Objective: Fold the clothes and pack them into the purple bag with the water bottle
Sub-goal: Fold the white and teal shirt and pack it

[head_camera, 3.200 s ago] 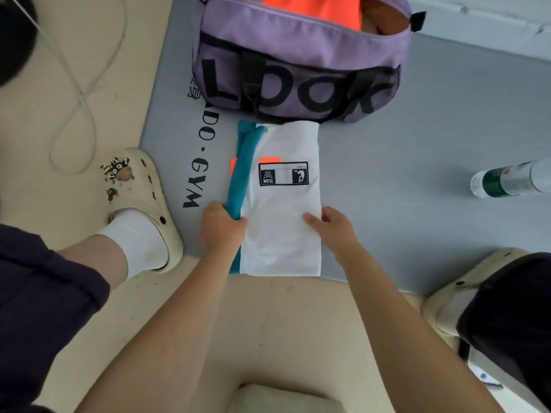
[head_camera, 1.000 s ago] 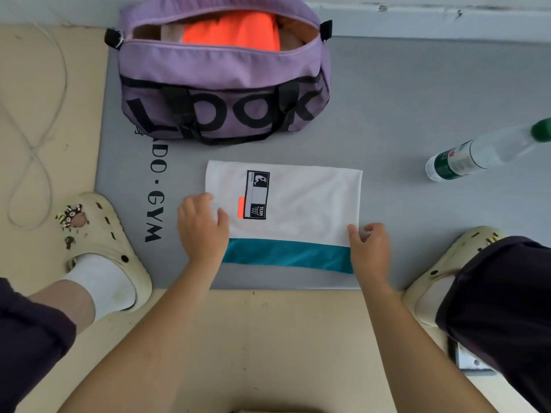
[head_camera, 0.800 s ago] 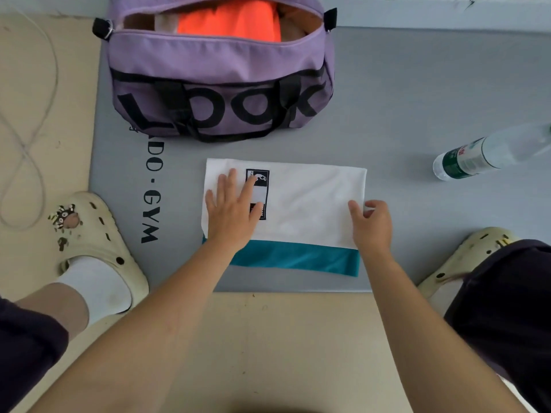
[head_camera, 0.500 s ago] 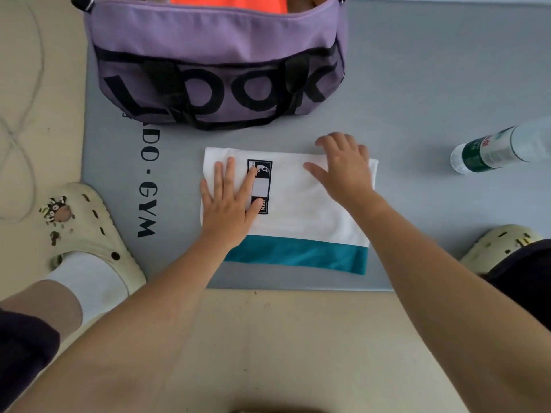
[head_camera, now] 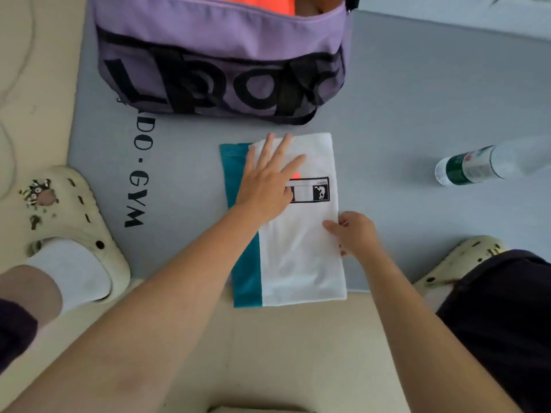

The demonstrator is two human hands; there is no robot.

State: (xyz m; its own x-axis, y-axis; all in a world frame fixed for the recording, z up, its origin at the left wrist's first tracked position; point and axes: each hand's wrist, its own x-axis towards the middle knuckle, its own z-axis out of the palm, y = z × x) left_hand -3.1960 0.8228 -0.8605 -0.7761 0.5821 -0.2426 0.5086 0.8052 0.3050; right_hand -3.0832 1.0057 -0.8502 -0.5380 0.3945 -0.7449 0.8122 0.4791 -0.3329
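Note:
A folded white garment [head_camera: 301,251] with a teal band on its left side and a black label lies lengthwise on the grey mat [head_camera: 417,108]. My left hand [head_camera: 268,180] presses flat on its upper part, fingers straight and spread. My right hand [head_camera: 354,234] pinches the garment's right edge with curled fingers. The purple bag [head_camera: 220,55] stands open just beyond the garment, with orange cloth [head_camera: 253,1] inside. The water bottle [head_camera: 477,165] lies on its side on the mat at the right.
My feet in cream clogs sit at the left [head_camera: 68,222] and at the right [head_camera: 459,260] of the mat's near edge. A thin cable [head_camera: 12,93] loops on the beige floor at the left. A white wall base runs along the back right.
The garment has been turned a quarter turn, from lying crosswise with the teal band near me to lying lengthwise with the teal band at the left. My right hand moved from its far corner to its right edge.

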